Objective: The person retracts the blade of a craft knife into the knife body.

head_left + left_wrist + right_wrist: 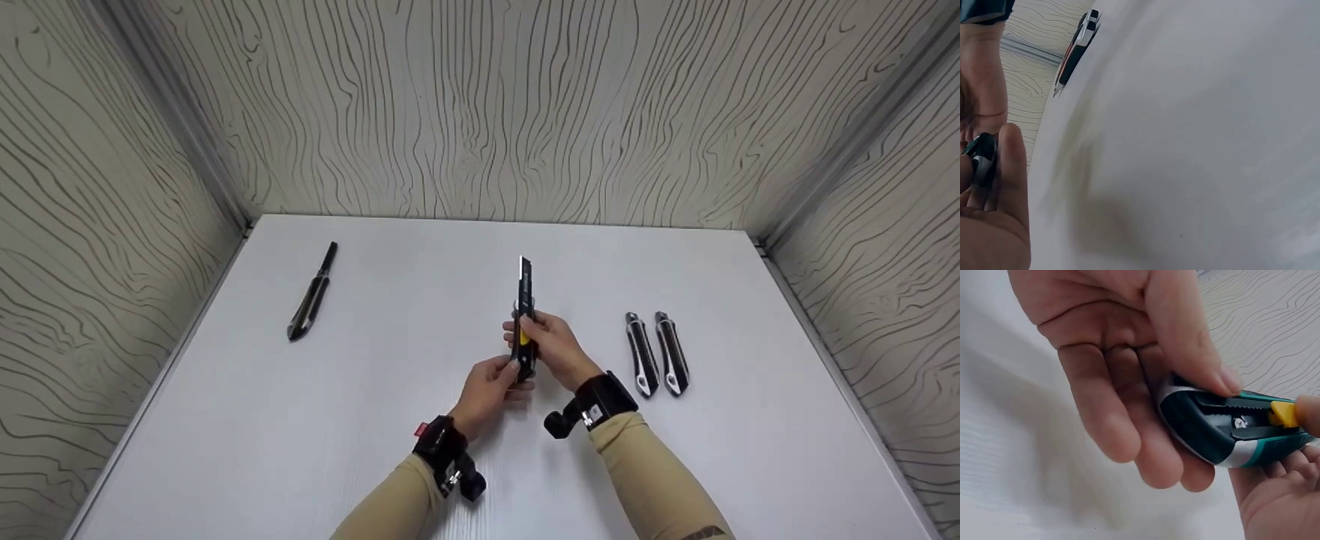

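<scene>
While my left hand (484, 388) pinched the knife (526, 297) low, seemingly to steady it, my right hand (556, 342) gripped it, thumb against the slider (1283, 414).

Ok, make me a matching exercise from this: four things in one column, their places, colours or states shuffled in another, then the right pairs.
1. Slider
2. Lone cutter
3. Two cutters
4. Left hand

A. Side by side, on the right of the table
B. Gripping the held cutter at its near end
C. Yellow
D. Lying on the table's left side

Pairs: 1-C, 2-D, 3-A, 4-B
</scene>
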